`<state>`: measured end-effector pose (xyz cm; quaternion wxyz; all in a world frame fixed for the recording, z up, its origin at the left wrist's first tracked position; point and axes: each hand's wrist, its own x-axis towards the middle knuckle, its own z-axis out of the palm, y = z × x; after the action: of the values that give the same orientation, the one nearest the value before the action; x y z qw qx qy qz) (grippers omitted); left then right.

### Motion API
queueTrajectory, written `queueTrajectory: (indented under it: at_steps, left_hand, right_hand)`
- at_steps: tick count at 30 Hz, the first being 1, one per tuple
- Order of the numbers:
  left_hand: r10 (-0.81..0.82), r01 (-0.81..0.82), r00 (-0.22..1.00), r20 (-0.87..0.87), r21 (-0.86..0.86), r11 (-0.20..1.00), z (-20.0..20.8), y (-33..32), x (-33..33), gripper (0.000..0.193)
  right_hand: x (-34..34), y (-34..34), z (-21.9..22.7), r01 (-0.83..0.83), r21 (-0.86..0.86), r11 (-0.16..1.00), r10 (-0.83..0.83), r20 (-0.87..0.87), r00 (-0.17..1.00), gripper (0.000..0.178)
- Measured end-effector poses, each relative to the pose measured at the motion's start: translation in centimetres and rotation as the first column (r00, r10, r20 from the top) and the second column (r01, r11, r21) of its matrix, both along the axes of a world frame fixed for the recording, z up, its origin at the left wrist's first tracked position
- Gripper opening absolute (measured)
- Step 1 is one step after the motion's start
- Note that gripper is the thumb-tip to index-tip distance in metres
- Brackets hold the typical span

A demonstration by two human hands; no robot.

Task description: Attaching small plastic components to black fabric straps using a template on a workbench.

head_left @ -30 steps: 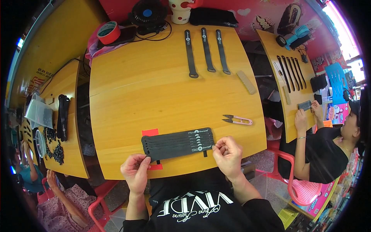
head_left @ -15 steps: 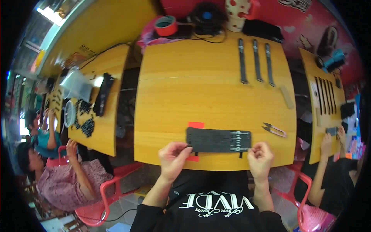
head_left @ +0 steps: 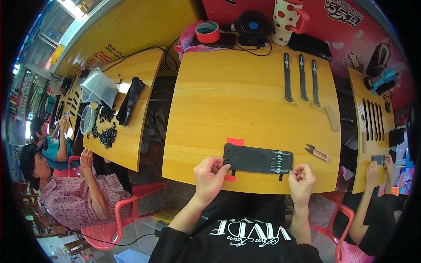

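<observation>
A flat row of black straps (head_left: 252, 158) lies side by side near the table's front edge, with pale printing toward its right end. My left hand (head_left: 208, 179) is closed, thumb and forefinger pinching the lower left corner of the row. At the lower right corner, the fingers of my right hand (head_left: 302, 183) are pinched together against the straps' ends. Red tape (head_left: 235, 141) shows beyond and below the row's left part. Short black tabs stick out under its near edge. To the right lie thread snips (head_left: 317, 152) with pinkish handles, apart from my hand.
Three separate black straps (head_left: 287, 79) and a tan bar (head_left: 332, 118) lie farther right on the wooden table (head_left: 210, 109). Along the back stand a red tape roll (head_left: 207, 32), a black fan (head_left: 253, 26) and a dotted tumbler (head_left: 284, 22). People work at neighbouring tables on both sides.
The view has shifted, so the table and straps appear farther right. My hands keep their places at the two ends of the strap row.
</observation>
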<state>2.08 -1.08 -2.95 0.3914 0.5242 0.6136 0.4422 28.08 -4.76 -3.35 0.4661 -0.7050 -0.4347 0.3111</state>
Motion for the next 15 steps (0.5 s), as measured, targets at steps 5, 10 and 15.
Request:
queueTrajectory:
  at_steps: [5,10,15]
  left_hand:
    - [-0.001,0.000,0.999,-0.046,-0.003,1.000,0.01,0.04,0.08,0.016]
    - [0.007,-0.007,0.999,-0.045,-0.007,1.000,0.05,0.11,0.13,0.015]
    - [0.003,0.001,0.994,-0.110,0.039,0.999,0.06,0.22,0.13,0.015]
  right_hand:
    - [0.04,-0.05,0.19,-0.010,-0.017,1.000,0.010,0.021,1.000,0.019]
    - [-0.01,0.01,0.32,0.006,-0.023,1.000,-0.006,0.008,1.000,0.019]
    - [0.12,-0.06,0.16,-0.012,-0.031,0.999,0.012,0.006,1.000,0.019]
